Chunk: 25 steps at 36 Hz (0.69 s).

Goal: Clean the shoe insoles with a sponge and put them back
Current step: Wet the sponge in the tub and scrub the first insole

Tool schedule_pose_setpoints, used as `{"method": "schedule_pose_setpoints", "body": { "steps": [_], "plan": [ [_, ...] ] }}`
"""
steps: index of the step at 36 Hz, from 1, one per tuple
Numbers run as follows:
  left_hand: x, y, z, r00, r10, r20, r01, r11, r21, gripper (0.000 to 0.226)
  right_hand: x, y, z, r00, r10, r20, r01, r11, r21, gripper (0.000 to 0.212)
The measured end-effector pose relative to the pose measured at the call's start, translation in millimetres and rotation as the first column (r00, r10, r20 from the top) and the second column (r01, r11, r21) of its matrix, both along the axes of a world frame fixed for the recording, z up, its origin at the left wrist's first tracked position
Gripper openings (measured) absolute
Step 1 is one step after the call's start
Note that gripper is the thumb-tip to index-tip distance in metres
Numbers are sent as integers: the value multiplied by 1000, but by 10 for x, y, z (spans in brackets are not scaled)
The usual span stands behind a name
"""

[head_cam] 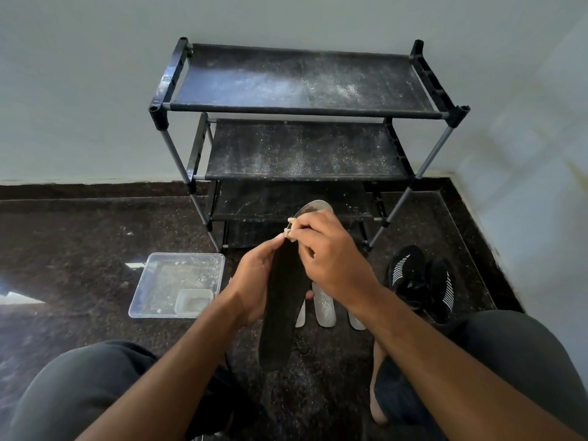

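Insole: dark insole [283,300] up in front of me, long axis running away from me, heel end toward my lap, toe end at my fingers.
Left hand: my left hand [254,281] wraps the insole's left edge, fingers curled behind it, thumb tip near the top.
Right hand: my right hand [324,259] pinches a small pale sponge piece [289,230] between thumb and fingertips, pressed on the insole's toe end.
Other insoles: pale, speckled insoles [323,303] flat on the floor under my hands, partly hidden; can't tell how many.
Shoes: black shoes with white stripes [420,278] on the floor to the right, side by side.
Tray: clear plastic tray [152,300] on the floor to the left, small pale tub [194,302] in its near right corner.
Rack: black shoe rack [302,138] against the wall, shelves dusted white.
Floor: dark speckled stone floor [79,249].
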<state>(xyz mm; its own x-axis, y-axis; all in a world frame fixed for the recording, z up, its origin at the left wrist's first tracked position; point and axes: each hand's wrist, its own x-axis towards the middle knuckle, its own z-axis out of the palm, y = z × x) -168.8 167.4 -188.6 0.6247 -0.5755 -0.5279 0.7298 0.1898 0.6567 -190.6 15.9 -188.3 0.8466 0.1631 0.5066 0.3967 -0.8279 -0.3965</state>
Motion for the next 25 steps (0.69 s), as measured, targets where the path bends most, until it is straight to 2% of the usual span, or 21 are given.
{"method": "schedule_pose_setpoints", "body": {
  "steps": [5, 12, 19, 25],
  "plan": [
    [-18, -1, 33, 999, 14, 31, -13, 1000, -6, 49, 41, -18, 82, 999, -43, -30, 48, 983, 179, 12],
    [-4, -21, 25, 999, 18, 32, -18, 1000, -4, 46, -28, 87, -25, 977, -208, -43, 212, 969, 130, 22],
    [-37, -25, 46, 998, 22, 51, -22, 1000, 3, 47, -13, 124, -29, 987, -158, 8, 156, 982, 106, 8],
    [-48, -15, 85, 995, -79, 62, 82, 996, -40, 57, 158, -244, 70, 929, -369, -20, 365, 910, 196, 13]
  ]
}}
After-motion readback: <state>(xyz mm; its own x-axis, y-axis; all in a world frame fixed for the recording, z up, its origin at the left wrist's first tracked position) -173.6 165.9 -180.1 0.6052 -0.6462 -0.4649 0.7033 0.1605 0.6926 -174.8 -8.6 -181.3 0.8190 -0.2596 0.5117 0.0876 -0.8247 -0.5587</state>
